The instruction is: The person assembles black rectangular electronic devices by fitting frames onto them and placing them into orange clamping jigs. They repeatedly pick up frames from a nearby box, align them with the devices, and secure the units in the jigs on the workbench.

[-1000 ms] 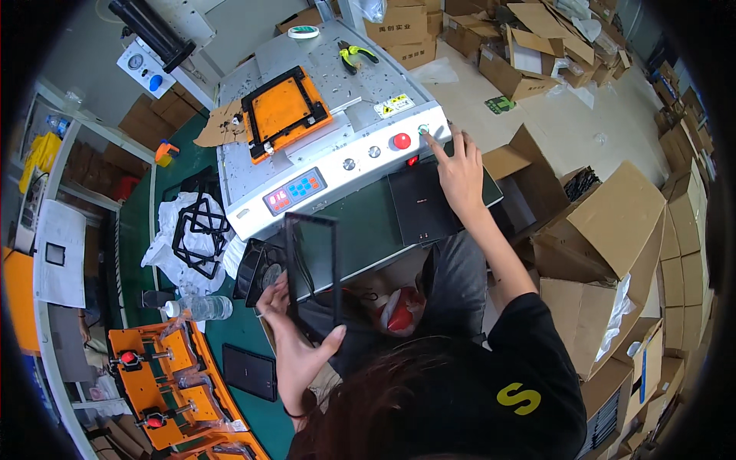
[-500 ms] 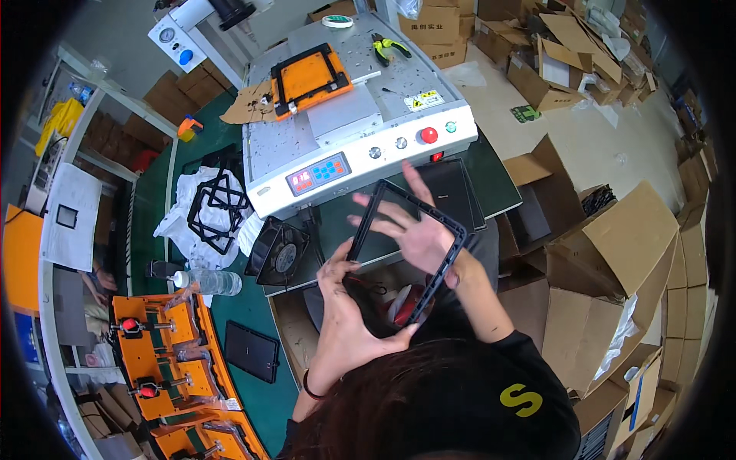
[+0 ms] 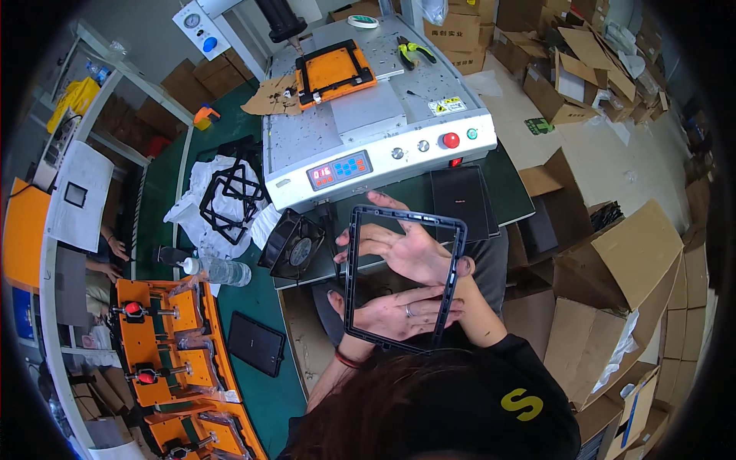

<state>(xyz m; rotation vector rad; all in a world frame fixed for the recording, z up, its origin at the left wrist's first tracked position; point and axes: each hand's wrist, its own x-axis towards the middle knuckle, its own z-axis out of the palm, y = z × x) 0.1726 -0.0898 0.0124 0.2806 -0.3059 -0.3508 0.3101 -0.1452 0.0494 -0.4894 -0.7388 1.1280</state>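
A black rectangular frame [image 3: 350, 268] with an open middle is held up in front of me. Behind its upper part is my right hand [image 3: 410, 249], palm showing through the opening, with the thumb hooked over the frame's right side. Lower down, my left hand [image 3: 399, 314], wearing a ring, lies flat behind the frame. Its fingers stretch across to the right side, and its thumb sticks out past the left side. Beyond the hands stands a white bench machine [image 3: 383, 165]. An orange fixture [image 3: 337, 73] with another black frame on it sits on top.
Several black frames [image 3: 230, 199] lie on white plastic at the left, beside a fan [image 3: 291, 244] and a water bottle [image 3: 218, 271]. A black tablet [image 3: 255, 343] rests near orange clamp fixtures [image 3: 180, 310]. Dark flat panels [image 3: 460, 201] lie at the machine's front; cardboard boxes [image 3: 613, 307] crowd the right.
The black frame has turned to stand nearly square to me. My left hand has gone from gripping its left side to lying behind it. The machine's dark head has come lower over the orange fixture.
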